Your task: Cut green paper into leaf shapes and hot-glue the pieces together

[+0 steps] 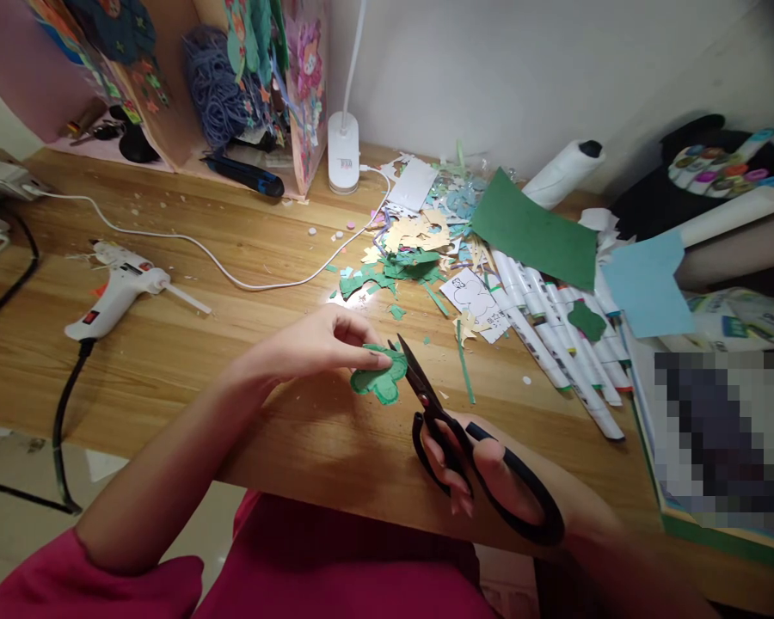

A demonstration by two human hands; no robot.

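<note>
Between the thumb and fingers of my left hand [326,344] is a green paper cutout [382,387] with rounded, petal-like lobes. My right hand [455,464] has its thumb and fingers through the handle loops of black scissors [433,404]. The scissor blades are slightly apart, with their tips beside the cutout's right edge. Whether the blades touch the paper I cannot tell. Beyond the hands lie green paper scraps [367,279] and a small white card with a line drawing [474,303].
A glue gun [119,288] lies at left, its black cord hanging over the table edge. A white cable [232,277] crosses to a lamp base [343,155]. Several markers [555,335], a green sheet [534,228] and a light blue sheet [648,284] are at right. A utility knife [245,174] lies behind.
</note>
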